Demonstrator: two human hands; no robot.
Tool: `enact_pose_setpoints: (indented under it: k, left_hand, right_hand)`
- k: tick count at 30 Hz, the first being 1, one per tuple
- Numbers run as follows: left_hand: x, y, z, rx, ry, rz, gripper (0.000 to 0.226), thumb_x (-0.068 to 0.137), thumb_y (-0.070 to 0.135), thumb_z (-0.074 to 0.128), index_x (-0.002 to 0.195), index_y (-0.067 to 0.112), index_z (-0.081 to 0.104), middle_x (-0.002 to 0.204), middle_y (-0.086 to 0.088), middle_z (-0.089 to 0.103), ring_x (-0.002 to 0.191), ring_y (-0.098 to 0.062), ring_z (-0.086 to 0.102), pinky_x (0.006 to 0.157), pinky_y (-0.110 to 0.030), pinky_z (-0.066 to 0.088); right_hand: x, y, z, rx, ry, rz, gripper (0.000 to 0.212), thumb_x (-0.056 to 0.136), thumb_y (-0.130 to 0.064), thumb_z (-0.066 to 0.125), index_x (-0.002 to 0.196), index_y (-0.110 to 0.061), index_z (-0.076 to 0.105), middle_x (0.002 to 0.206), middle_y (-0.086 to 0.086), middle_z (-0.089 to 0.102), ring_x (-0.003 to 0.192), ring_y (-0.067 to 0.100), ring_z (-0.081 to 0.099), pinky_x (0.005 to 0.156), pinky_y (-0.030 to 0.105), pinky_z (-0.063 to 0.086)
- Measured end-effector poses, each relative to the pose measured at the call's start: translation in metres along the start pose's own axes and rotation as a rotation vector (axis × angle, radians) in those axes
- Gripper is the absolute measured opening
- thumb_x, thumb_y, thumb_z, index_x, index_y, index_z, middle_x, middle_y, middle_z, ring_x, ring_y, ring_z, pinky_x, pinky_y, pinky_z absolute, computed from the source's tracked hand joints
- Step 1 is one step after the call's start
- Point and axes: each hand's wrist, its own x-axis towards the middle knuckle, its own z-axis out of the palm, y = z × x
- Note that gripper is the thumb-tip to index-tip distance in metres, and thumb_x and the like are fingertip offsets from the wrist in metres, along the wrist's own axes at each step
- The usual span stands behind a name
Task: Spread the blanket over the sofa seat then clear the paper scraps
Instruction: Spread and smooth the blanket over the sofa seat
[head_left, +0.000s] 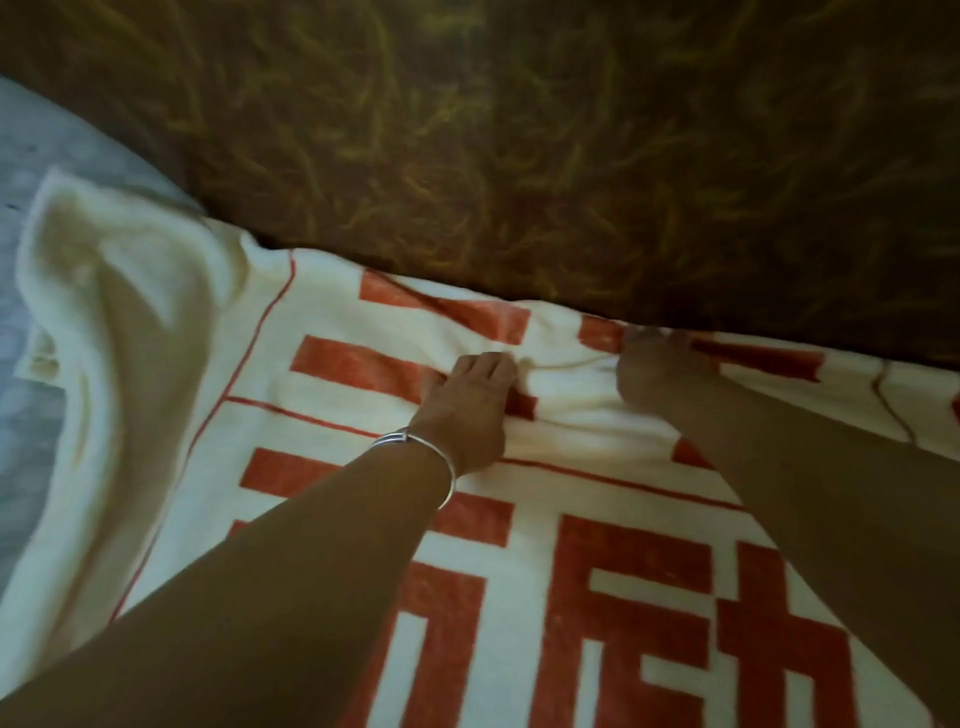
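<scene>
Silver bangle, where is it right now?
Head view, left of centre: the thin silver bangle circles the left wrist just behind the left hand, which presses on the cream-and-red patterned blanket.

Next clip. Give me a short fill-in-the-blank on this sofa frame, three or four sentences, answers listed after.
1. The blanket is cream with a pattern in ____.
2. The bangle is on the ____ wrist.
3. Both the left hand and the right hand rest on the ____.
4. The brown surface above the hands is the sofa ____.

Answers: red; left; blanket; back
</scene>
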Motion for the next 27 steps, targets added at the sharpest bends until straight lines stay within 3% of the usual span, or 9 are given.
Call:
enact_pose_setpoints:
  k: [3,7,11,15,17,19,21,23,27]
  left_hand:
    - [-0.003,-0.034,-0.002,0.067,-0.001,0.01,0.068,0.089,0.024,0.045,0.148,0.025,0.012,0.159,0.007,0.007,0.147,-0.016,0.003,0.115,-0.05,0.014]
    - [-0.016,-0.097,-0.011,0.09,-0.027,-0.046,0.062,0.095,0.045,0.034,0.149,0.028,0.008,0.16,0.009,-0.002,0.148,-0.014,-0.005,0.117,-0.055,0.001]
    - [-0.035,-0.165,-0.037,0.14,0.056,-0.244,0.054,0.1,0.027,0.027,0.15,0.017,0.011,0.16,0.001,0.001,0.148,-0.018,-0.004,0.117,-0.054,0.001]
    - [-0.053,-0.225,-0.07,0.192,0.308,-0.351,0.051,0.097,0.015,0.018,0.147,0.012,0.018,0.16,-0.006,0.001,0.148,-0.023,-0.005,0.117,-0.052,-0.004]
    - [-0.057,-0.254,-0.085,0.181,0.441,-0.389,0.056,0.094,0.017,0.01,0.149,0.011,0.013,0.16,-0.01,-0.001,0.148,-0.025,-0.005,0.117,-0.05,-0.006]
    - [-0.053,-0.275,-0.095,0.125,0.506,-0.503,0.058,0.096,0.013,0.022,0.15,0.009,0.002,0.159,-0.013,-0.005,0.148,-0.027,-0.006,0.118,-0.049,-0.002]
    - [-0.048,-0.291,-0.098,0.011,0.557,-0.636,0.067,0.096,0.014,0.038,0.15,0.007,-0.001,0.158,-0.016,0.005,0.147,-0.03,0.005,0.117,-0.046,0.009]
    - [-0.046,-0.3,-0.099,-0.039,0.607,-0.696,0.07,0.093,0.016,0.046,0.149,0.005,0.006,0.147,-0.015,0.032,0.136,-0.032,0.027,0.11,-0.044,0.023]
    - [-0.051,-0.3,-0.097,-0.117,0.598,-0.562,0.033,0.087,0.012,0.052,0.119,0.005,0.047,0.121,-0.015,0.052,0.115,-0.034,0.045,0.091,-0.04,0.034]
  right_hand:
    - [-0.002,-0.032,-0.012,-0.045,-0.002,0.02,0.049,0.098,-0.02,0.032,0.142,-0.001,0.034,0.149,0.023,0.031,0.136,0.041,0.032,0.113,0.052,0.028]
    - [-0.021,-0.1,-0.045,0.085,0.169,-0.102,0.036,0.091,-0.014,0.046,0.125,-0.006,0.054,0.132,0.015,0.053,0.127,0.033,0.046,0.102,0.039,0.041]
    - [-0.027,-0.19,-0.077,0.172,0.195,-0.323,0.033,0.093,-0.015,0.044,0.121,-0.003,0.056,0.128,0.016,0.056,0.121,0.033,0.05,0.098,0.035,0.044]
    - [-0.032,-0.263,-0.106,0.191,0.26,-0.49,0.041,0.097,-0.02,0.04,0.136,-0.009,0.045,0.139,0.014,0.048,0.128,0.03,0.045,0.106,0.032,0.038]
    - [-0.032,-0.295,-0.117,0.206,0.268,-0.527,0.04,0.099,-0.019,0.039,0.138,-0.007,0.043,0.143,0.013,0.044,0.132,0.028,0.042,0.11,0.031,0.033]
    - [-0.029,-0.318,-0.124,0.223,0.268,-0.523,0.041,0.1,-0.017,0.038,0.139,-0.004,0.041,0.145,0.013,0.042,0.135,0.028,0.039,0.112,0.034,0.03]
    - [-0.021,-0.337,-0.126,0.282,0.253,-0.485,0.045,0.099,-0.015,0.04,0.142,-0.003,0.036,0.146,0.015,0.041,0.136,0.029,0.037,0.113,0.035,0.031]
    - [-0.014,-0.349,-0.126,0.382,0.214,-0.413,0.045,0.096,-0.012,0.042,0.14,-0.001,0.039,0.143,0.019,0.043,0.134,0.033,0.04,0.108,0.036,0.033]
    - [-0.005,-0.355,-0.125,0.466,0.167,-0.378,0.048,0.096,-0.01,0.047,0.142,-0.004,0.035,0.148,0.016,0.037,0.137,0.03,0.036,0.11,0.033,0.032]
